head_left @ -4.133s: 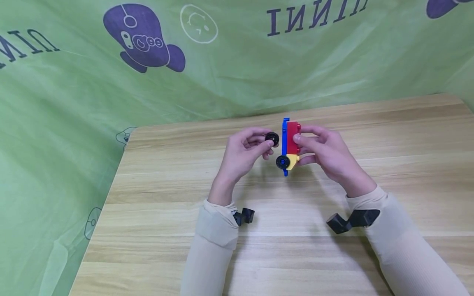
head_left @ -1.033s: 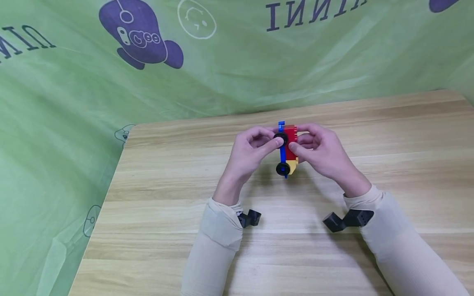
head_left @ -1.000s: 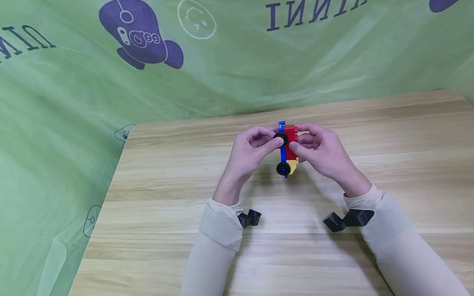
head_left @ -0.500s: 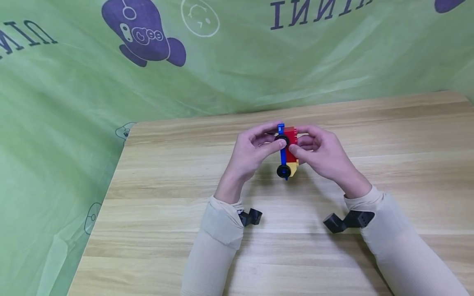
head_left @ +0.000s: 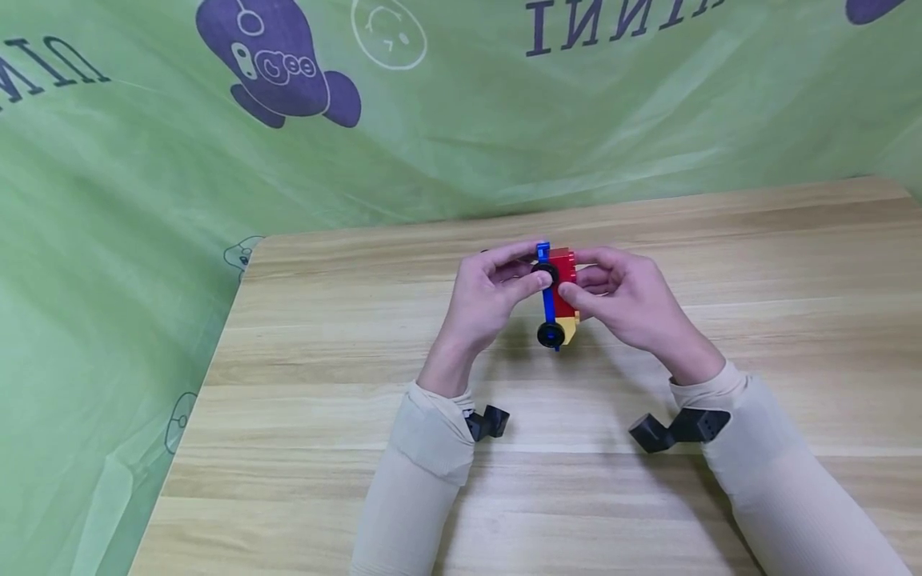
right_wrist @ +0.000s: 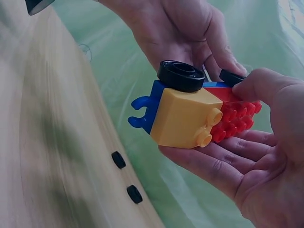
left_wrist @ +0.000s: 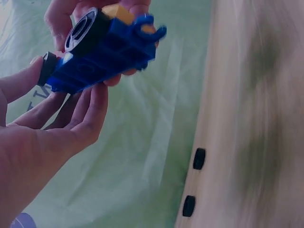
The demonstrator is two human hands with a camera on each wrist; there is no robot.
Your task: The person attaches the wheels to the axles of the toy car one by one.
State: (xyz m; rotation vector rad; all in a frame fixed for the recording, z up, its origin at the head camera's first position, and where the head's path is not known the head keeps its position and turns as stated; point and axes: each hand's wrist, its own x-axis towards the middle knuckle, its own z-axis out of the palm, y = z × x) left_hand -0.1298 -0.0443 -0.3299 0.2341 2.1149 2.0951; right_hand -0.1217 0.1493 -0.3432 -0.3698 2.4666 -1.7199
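Observation:
My right hand (head_left: pixel 634 300) grips a building-block toy car by its red bricks (head_left: pixel 565 276), thumb on the near side and fingers behind. The car has a blue base (left_wrist: pixel 102 59), a yellow sloped brick (right_wrist: pixel 183 116) and blue hook-like ends, and is held up off the table. One black wheel (head_left: pixel 551 335) sits on the base beside the yellow brick. At the car's other end my left hand (head_left: pixel 479 304) pinches a second black wheel (right_wrist: pixel 232 77). Its thumb presses the wheel against the base's side, and its fingers reach round behind the base.
Two loose black wheels (left_wrist: pixel 199 158) (right_wrist: pixel 134 194) lie near the edge of the wooden table (head_left: pixel 324 448). A green printed cloth (head_left: pixel 461 152) hangs behind and to the left of the table. Each sleeve carries a black wrist camera.
Four seconds ago my left hand held the wheel apart, left of the car. Now the wheel is against the blue base, with my thumb on it. In the last second both hands shifted only slightly.

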